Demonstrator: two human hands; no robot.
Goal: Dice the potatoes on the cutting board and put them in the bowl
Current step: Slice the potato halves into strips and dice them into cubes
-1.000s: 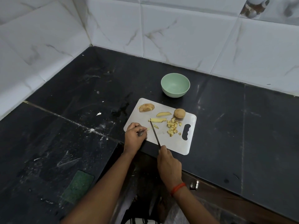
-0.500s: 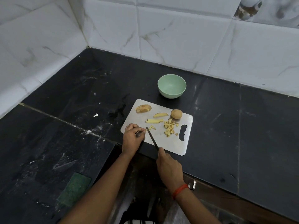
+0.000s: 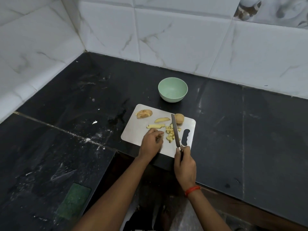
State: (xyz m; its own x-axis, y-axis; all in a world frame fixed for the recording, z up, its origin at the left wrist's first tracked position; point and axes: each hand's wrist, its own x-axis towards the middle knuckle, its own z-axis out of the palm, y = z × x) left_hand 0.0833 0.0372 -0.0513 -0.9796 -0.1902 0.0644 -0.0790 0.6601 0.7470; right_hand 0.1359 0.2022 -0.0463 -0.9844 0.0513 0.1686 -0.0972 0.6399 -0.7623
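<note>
**Dice piled on the board, none yet in the bowl**

The right hand (image 3: pixel 185 165) is wrapped round the handle of a long, narrow steel-bladed knife (image 3: pixel 174 129), whose blade lies across a heap of small pale-yellow potato dice (image 3: pixel 169 135) on the flat grey rectangular cutting board (image 3: pixel 133 132). The left hand (image 3: pixel 150 141) rests on the board just beside the heap, fingers curled. I cannot tell whether it pinches a piece.

Farther back on the board lie 1 cut strip (image 3: pixel 155 126), 1 wedge (image 3: pixel 162 120), 1 skin-on half (image 3: pixel 144 113) and 1 small round brown whole potato (image 3: pixel 179 118). The round pale-green bowl (image 3: pixel 171 98) stands on the black stone counter (image 3: pixel 233 122) just beyond the board, and no potato shows in it.

The risks, as I judge them:
- The left fingertips sit near the blade, so a hasty sweep could nick them.
- The round potato may roll when cut.
- Loose dice could scatter onto the counter during transfer.
- The board's near edge sits at the counter's lip, so a hard push might tip it.
</note>
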